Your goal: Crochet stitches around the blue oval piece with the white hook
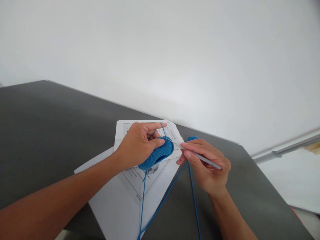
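Observation:
My left hand [138, 143] is closed round a blue crocheted piece [157, 154], a small cup-shaped bit of work, with the yarn looped over its forefinger. My right hand [206, 163] pinches a grey crochet hook [200, 157] whose tip reaches into the edge of the piece. Blue yarn strands [165, 198] hang from the work down toward me. A blue yarn ball [192, 138] peeks out just behind my right hand. Both hands hover above printed paper sheets [130, 200] lying on the dark table.
The dark grey table [50, 123] stretches to the left and ends at a white wall [175, 50]. At the right, beyond the table's edge, lie a metal rail [287, 150] and a white surface [300, 180].

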Tool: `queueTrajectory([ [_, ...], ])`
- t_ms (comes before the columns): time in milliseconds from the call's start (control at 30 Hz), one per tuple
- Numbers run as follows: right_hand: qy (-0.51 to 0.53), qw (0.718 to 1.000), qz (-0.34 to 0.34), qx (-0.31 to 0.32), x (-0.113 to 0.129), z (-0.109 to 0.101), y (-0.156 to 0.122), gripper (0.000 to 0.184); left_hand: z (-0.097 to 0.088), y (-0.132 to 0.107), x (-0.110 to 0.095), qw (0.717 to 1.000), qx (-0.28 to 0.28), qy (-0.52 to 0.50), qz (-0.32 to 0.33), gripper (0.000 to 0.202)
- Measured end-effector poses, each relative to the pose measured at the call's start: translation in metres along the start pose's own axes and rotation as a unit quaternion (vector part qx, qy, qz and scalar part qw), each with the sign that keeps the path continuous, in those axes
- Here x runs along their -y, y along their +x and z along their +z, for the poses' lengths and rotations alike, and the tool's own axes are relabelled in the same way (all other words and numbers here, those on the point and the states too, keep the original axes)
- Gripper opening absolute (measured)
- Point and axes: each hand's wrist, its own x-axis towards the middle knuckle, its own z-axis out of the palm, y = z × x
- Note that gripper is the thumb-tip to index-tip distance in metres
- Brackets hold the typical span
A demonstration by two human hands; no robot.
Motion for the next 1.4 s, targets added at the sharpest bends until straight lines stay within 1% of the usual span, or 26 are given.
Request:
queueTrajectory([
  [200, -0.070, 0.997, -0.038, -0.003, -0.001, 0.014, -0.003, 0.035, 0.006, -0.004, -0.001, 0.997, -0.004, 0.067, 0.045, 0.053],
  [233, -0.080, 0.996, -0.034, -0.010, -0.002, 0.017, -0.004, 0.034, 0.007, -0.004, 0.000, 0.995, -0.007, 0.080, 0.055, 0.051],
  [300, -0.089, 0.995, -0.005, -0.034, -0.004, 0.024, -0.007, 0.032, 0.008, -0.005, 0.001, 0.992, -0.019, 0.097, 0.073, 0.047],
  [367, -0.076, 0.995, 0.029, -0.054, -0.006, 0.030, -0.010, 0.032, 0.008, -0.005, 0.002, 0.991, -0.029, 0.104, 0.084, 0.046],
  [433, -0.046, 0.996, 0.047, -0.062, -0.008, 0.033, -0.012, 0.033, 0.007, -0.004, 0.003, 0.991, -0.033, 0.099, 0.088, 0.046],
  [533, 0.001, 0.996, 0.058, -0.073, -0.007, 0.036, -0.012, 0.034, 0.007, -0.003, 0.003, 0.994, -0.032, 0.065, 0.084, 0.046],
  [600, 0.015, 0.995, 0.060, -0.082, -0.005, 0.037, -0.010, 0.033, 0.009, -0.003, 0.004, 0.995, -0.035, 0.038, 0.085, 0.042],
  [733, 0.032, 0.993, 0.064, -0.095, -0.004, 0.038, -0.008, 0.031, 0.011, -0.004, 0.006, 0.994, -0.058, 0.007, 0.090, 0.033],
  [833, 0.028, 0.993, 0.046, -0.103, -0.004, 0.039, -0.009, 0.035, 0.011, -0.003, 0.009, 0.995, -0.056, -0.066, 0.055, 0.036],
  [900, -0.019, 0.995, 0.001, -0.100, -0.004, 0.039, -0.011, 0.040, 0.010, -0.002, 0.009, 0.988, -0.032, -0.149, 0.018, 0.042],
  [1000, -0.126, 0.984, -0.085, -0.090, -0.001, 0.038, -0.013, 0.050, 0.009, -0.001, 0.007, 0.964, 0.002, -0.261, -0.040, 0.051],
  [1067, -0.172, 0.974, -0.122, -0.088, 0.002, 0.037, -0.014, 0.057, 0.008, -0.001, 0.003, 0.949, 0.014, -0.307, -0.076, 0.052],
  [1133, -0.197, 0.967, -0.139, -0.084, 0.006, 0.036, -0.014, 0.063, 0.006, -0.002, -0.001, 0.937, 0.028, -0.332, -0.104, 0.052],
  [1233, -0.216, 0.962, -0.152, -0.065, 0.008, 0.031, -0.013, 0.065, 0.004, -0.001, -0.003, 0.930, 0.042, -0.342, -0.130, 0.054],
  [1400, -0.177, 0.969, -0.171, -0.010, 0.001, 0.017, -0.009, 0.065, 0.000, 0.001, 0.001, 0.938, 0.053, -0.318, -0.129, 0.059],
])
